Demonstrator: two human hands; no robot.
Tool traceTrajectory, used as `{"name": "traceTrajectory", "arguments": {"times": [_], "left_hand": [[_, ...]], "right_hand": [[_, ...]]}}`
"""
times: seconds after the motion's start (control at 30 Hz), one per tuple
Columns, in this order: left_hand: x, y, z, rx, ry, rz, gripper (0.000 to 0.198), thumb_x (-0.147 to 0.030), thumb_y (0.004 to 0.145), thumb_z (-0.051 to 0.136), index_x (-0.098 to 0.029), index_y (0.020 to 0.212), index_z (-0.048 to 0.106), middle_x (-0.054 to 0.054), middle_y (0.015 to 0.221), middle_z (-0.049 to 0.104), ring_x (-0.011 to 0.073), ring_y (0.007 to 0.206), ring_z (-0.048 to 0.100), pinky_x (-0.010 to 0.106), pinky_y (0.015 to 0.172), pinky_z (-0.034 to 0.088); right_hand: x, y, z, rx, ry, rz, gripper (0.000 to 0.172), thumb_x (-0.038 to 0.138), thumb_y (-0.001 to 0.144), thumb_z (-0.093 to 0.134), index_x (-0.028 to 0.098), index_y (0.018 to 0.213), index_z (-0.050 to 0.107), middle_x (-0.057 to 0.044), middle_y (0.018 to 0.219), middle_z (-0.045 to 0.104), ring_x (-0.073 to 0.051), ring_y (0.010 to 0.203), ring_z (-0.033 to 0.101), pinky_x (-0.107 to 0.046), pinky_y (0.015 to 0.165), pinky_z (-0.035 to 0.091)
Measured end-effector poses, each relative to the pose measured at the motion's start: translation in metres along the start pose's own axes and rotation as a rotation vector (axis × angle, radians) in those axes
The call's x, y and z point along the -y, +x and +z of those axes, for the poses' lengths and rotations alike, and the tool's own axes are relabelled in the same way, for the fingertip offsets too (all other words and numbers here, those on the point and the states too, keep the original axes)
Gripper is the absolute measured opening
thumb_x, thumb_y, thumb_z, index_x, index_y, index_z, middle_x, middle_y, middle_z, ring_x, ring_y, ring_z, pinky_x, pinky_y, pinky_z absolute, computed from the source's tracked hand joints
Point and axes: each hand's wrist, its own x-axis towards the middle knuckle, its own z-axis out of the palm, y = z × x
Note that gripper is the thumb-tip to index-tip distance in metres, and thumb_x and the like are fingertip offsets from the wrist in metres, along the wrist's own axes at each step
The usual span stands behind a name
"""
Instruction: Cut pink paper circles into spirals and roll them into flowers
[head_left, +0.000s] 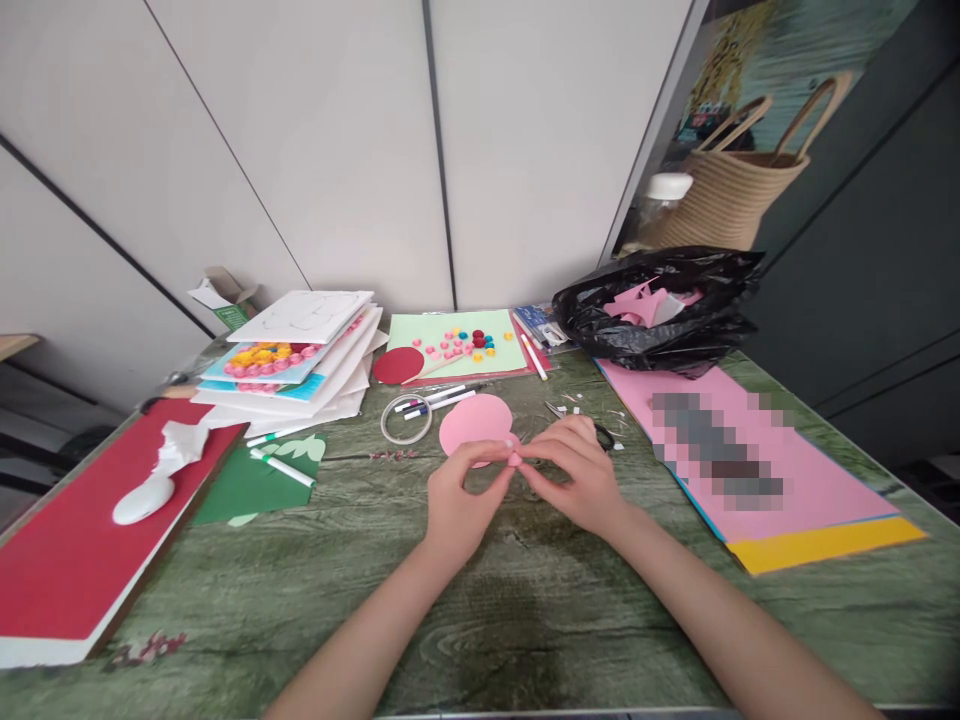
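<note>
Both hands meet over the middle of the table, fingertips pinched on a small pink paper piece (514, 459). My left hand (463, 500) grips it from the left, and my right hand (576, 475) from the right. Just behind my left hand lies a pink paper circle (475, 422), partly covered by its fingers. Scissors (603, 436) with black handles are partly hidden behind my right hand. Farther back, a pale green sheet (409, 330) bears several small rolled paper pieces in pink, red, yellow and blue, with a dark red circle (398, 366) at its corner.
A roll of tape (406, 419) and pens (439, 403) lie left of centre. Stacked boards (300, 318), green paper (255, 488) and red sheets (90, 500) fill the left side. At right are a black bag (660, 345) of scraps and pink sheets (810, 470).
</note>
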Motion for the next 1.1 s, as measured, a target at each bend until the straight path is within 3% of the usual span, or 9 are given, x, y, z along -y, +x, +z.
{"name": "traceTrajectory", "arguments": {"times": [0.23,0.37,0.57,0.67,0.83,1.1], "left_hand": [[0.011,0.0,-0.001,0.067,0.319,0.134,0.029,-0.011,0.076,0.056,-0.022,0.103,0.056,0.002,0.091,0.07,0.0152,0.084,0.064,0.03,0.08,0.05],[0.01,0.0,-0.002,0.116,0.359,0.194,0.033,-0.008,0.077,0.053,-0.024,0.106,0.055,0.003,0.094,0.068,0.0163,0.087,0.063,0.032,0.081,0.049],[0.002,0.002,0.002,-0.015,-0.126,-0.038,0.033,-0.007,0.069,0.063,-0.023,0.097,0.053,0.002,0.089,0.059,0.0139,0.081,0.063,0.028,0.075,0.051],[0.002,0.003,0.005,-0.012,-0.344,-0.147,0.025,-0.01,0.065,0.068,-0.019,0.086,0.056,0.001,0.088,0.055,0.0125,0.08,0.062,0.028,0.076,0.051],[0.005,0.004,0.004,0.059,-0.405,-0.234,0.011,-0.016,0.065,0.071,-0.017,0.075,0.067,0.006,0.09,0.059,0.0165,0.093,0.059,0.032,0.085,0.049],[0.005,0.005,0.003,0.098,-0.585,-0.423,0.022,-0.021,0.063,0.073,-0.017,0.083,0.064,0.004,0.082,0.07,0.0167,0.08,0.066,0.031,0.077,0.052]], "right_hand": [[0.002,0.001,-0.001,0.134,-0.23,-0.086,0.013,0.021,0.08,0.058,0.022,0.092,0.061,-0.002,0.081,0.067,-0.018,0.082,0.053,-0.038,0.081,0.031],[0.004,0.001,0.0,0.185,-0.293,-0.091,0.009,0.02,0.08,0.056,0.02,0.088,0.061,-0.001,0.08,0.066,-0.018,0.083,0.053,-0.04,0.083,0.03],[0.005,0.002,-0.005,0.038,-0.204,-0.034,0.01,0.019,0.076,0.061,0.023,0.085,0.061,0.001,0.079,0.066,-0.016,0.081,0.054,-0.036,0.079,0.031],[0.006,0.004,-0.008,-0.011,-0.172,-0.047,0.013,0.018,0.075,0.062,0.025,0.085,0.062,0.002,0.078,0.067,-0.016,0.078,0.054,-0.035,0.078,0.032],[0.008,0.005,-0.008,-0.052,-0.138,-0.041,0.013,0.017,0.073,0.064,0.024,0.084,0.061,0.002,0.077,0.067,-0.016,0.078,0.054,-0.035,0.077,0.035],[0.008,0.004,-0.008,-0.053,-0.152,-0.034,0.013,0.017,0.073,0.063,0.025,0.084,0.061,0.002,0.077,0.067,-0.016,0.079,0.054,-0.035,0.078,0.035]]}}
